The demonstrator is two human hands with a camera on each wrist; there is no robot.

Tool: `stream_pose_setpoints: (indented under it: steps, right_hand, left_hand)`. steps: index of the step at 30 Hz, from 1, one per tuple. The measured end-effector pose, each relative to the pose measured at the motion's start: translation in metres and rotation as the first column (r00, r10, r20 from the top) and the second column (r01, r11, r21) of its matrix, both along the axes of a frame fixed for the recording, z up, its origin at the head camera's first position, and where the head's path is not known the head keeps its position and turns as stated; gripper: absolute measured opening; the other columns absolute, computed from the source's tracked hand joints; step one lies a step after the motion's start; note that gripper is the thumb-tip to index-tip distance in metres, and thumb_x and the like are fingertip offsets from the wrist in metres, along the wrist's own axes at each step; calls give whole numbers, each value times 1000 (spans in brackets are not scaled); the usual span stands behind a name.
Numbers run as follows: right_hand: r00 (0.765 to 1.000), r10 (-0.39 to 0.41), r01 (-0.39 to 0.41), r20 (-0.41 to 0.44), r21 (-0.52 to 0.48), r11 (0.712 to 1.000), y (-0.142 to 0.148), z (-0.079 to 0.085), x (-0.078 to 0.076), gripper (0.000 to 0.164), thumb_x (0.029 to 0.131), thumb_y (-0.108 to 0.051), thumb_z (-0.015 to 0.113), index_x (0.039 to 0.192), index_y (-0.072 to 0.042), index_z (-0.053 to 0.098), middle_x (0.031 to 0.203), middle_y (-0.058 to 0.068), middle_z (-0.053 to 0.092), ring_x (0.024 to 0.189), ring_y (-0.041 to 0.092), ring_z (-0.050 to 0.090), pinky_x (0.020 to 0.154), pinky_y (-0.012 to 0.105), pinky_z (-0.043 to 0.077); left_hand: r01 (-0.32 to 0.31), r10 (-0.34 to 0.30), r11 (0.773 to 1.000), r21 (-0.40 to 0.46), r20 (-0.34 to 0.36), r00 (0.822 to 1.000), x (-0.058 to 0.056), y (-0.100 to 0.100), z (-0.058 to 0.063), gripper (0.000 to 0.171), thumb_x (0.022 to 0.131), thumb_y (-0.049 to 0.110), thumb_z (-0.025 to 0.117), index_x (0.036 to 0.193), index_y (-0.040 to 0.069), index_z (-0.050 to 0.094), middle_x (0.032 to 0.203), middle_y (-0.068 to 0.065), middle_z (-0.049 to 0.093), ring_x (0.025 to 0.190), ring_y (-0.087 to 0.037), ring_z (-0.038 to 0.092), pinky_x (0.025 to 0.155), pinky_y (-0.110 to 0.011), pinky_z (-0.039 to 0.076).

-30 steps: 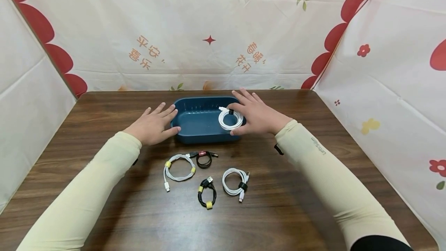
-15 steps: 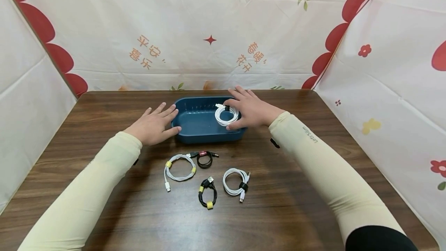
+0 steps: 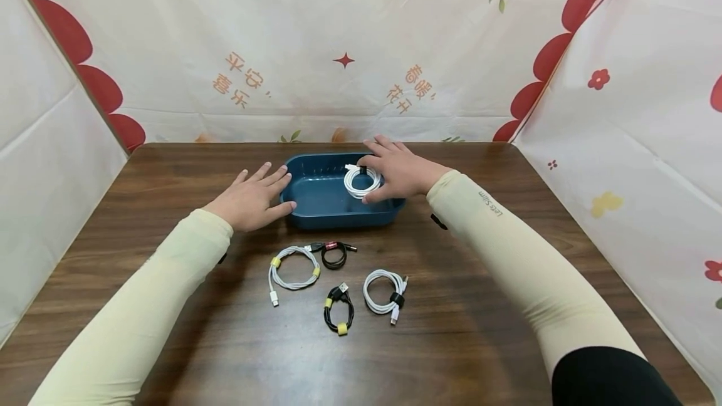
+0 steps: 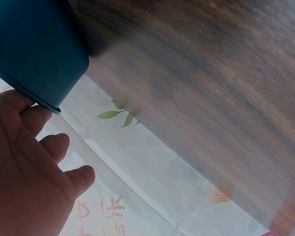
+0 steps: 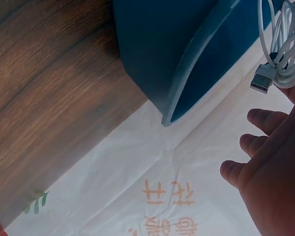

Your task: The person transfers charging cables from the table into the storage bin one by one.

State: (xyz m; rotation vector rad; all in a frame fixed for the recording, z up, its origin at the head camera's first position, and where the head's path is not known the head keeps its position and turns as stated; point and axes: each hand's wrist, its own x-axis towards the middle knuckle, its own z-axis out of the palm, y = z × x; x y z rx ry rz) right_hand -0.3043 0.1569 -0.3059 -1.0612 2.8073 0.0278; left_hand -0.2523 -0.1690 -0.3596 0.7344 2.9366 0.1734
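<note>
A dark blue plastic bin (image 3: 341,221) sits toward the back of the table. My left hand (image 3: 248,203) lies at its left end, fingers spread and fairly straight, fingertips touching the rim in the left wrist view. Over the bin's right half, my right hand (image 3: 403,171) pinches a coiled white USB cable (image 5: 290,46) between thumb and index finger. A black strap binds this coil, and its metal USB plug (image 5: 261,81) hangs free. The other right fingers are stretched out. In the right wrist view the coil is above the rim level, partly cut off by the frame.
In front of the bin lie a white cable with yellow ties (image 3: 272,274), a small black cable with a red tag (image 3: 331,245), a black cable with yellow ties (image 3: 341,329) and a white cable with a black strap (image 3: 397,299). Printed cloth (image 3: 316,30) stands behind the table.
My right hand has moved left and slightly farther back, carrying the white USB cable farther in over the bin. My left hand stays at the bin's left end. The view has shifted slightly.
</note>
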Motion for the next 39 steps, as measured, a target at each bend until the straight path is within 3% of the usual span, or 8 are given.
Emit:
stream_pose_setpoints:
  steps: [18,26,39]
  right_hand:
    - [999,45,-46,9,118,992,-20,-3,-15,81,82,-69,65,147,-22,48,164,13,15,151,34,0,117,57,10]
    - [998,45,-47,31,69,996,-28,4,-18,80,83,-66,66,147,-21,48,165,11,12,151,33,-2,117,59,10]
    - [995,88,-92,38,112,989,-50,7,-26,80,85,-66,64,149,-20,46,165,11,12,151,32,-3,118,58,9]
  left_hand:
    - [-10,10,1000,-13,11,1000,-1,3,-1,78,99,61,42,158,12,27,164,-8,16,151,-37,4,115,-64,5]
    - [-9,10,1000,-10,10,1000,-1,4,-1,78,99,61,42,158,13,26,164,-8,15,151,-36,3,115,-64,5]
    - [-13,13,1000,-10,27,1000,-1,2,2,80,99,64,39,159,14,25,164,-7,15,151,-36,2,115,-64,6]
